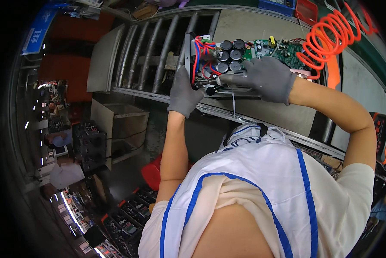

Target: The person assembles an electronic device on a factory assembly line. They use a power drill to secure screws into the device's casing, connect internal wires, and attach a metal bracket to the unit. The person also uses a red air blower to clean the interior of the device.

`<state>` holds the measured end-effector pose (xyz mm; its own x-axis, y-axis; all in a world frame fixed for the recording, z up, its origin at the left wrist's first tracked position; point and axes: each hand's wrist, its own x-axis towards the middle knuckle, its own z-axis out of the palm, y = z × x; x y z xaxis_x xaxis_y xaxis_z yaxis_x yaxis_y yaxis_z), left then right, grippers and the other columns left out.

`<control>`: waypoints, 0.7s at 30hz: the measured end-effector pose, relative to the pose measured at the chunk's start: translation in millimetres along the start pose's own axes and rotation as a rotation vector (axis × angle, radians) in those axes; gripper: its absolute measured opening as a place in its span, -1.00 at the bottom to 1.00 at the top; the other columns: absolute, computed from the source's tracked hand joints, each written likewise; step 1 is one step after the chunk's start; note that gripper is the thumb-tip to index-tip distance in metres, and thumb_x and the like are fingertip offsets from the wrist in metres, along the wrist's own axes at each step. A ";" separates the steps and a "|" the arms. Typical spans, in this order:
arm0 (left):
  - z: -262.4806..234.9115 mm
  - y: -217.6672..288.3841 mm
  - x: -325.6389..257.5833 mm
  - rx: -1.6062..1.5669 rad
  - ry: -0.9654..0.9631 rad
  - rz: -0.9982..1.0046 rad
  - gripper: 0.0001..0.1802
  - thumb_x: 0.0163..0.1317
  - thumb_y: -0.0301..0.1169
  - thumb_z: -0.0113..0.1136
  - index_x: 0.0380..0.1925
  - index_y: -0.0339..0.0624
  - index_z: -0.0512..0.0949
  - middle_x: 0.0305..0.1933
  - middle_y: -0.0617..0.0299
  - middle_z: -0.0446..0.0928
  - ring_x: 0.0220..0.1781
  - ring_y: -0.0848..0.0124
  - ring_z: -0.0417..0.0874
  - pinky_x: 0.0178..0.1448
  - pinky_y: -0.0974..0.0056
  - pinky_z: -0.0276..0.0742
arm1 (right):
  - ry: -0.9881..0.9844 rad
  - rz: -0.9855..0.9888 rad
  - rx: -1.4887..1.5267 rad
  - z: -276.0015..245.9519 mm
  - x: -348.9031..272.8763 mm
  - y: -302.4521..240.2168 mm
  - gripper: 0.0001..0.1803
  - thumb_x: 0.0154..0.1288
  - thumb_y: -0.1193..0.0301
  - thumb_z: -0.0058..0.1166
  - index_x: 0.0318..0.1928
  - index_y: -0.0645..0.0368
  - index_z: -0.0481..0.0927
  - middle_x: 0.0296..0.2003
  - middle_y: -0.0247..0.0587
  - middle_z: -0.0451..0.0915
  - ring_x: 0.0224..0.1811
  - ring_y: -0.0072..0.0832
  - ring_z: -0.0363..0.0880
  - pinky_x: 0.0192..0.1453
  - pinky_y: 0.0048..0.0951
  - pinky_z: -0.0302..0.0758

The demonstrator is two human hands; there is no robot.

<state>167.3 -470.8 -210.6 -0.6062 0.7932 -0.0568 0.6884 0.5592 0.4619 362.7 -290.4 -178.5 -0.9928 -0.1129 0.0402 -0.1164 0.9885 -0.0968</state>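
An electronic unit in a metal chassis lies in front of me, with several black capacitors, red and blue wires and a green circuit board. My left hand, in a grey glove, closes around the chassis's near left corner, thumb toward the wires. My right hand, also gloved in grey, is wrapped around an air screwdriver lying level along the near side. Its tip reaches left, close to my left thumb; most of its body is hidden under the right glove.
A coiled red air hose runs from the tool's right end upward. Metal rollers of a conveyor lie left of the unit. Blue and red bins stand at the back. An orange-edged device is at far right.
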 end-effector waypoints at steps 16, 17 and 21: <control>14.4 -33.6 10.0 -0.276 -0.015 0.129 -0.27 -0.18 -0.47 0.28 0.10 -0.21 0.25 -0.03 -0.07 0.41 0.05 -0.03 0.47 0.07 0.09 0.41 | 0.060 -0.021 -0.085 8.1 1.1 3.5 -0.30 0.22 0.48 -0.10 0.32 -0.48 0.18 -0.36 -0.13 0.49 -0.35 -0.26 0.57 -0.35 -0.24 0.50; 13.5 -33.8 10.4 -0.261 -0.023 0.139 -0.26 -0.18 -0.45 0.28 0.10 -0.21 0.25 -0.05 -0.07 0.41 0.05 -0.03 0.45 0.08 0.08 0.40 | 0.036 -0.008 -0.067 2.0 -0.4 2.6 -0.30 0.20 0.49 -0.09 0.32 -0.47 0.20 -0.36 -0.13 0.49 -0.35 -0.26 0.57 -0.34 -0.23 0.50; -2.2 -1.2 -2.8 0.057 0.082 0.120 -0.14 -0.11 -0.49 0.32 0.24 -0.29 0.13 0.03 -0.06 0.34 0.10 0.13 0.45 0.14 0.16 0.43 | 0.088 0.042 0.048 -9.1 -17.5 13.1 -0.25 0.05 0.49 0.08 0.28 -0.39 0.30 -0.41 -0.13 0.48 -0.35 -0.21 0.55 -0.30 -0.18 0.48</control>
<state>167.3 -474.2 -209.0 -0.5470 0.8343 0.0689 0.7780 0.4763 0.4098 378.8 -274.6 -171.4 -0.9907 -0.0602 0.1220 -0.0781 0.9859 -0.1477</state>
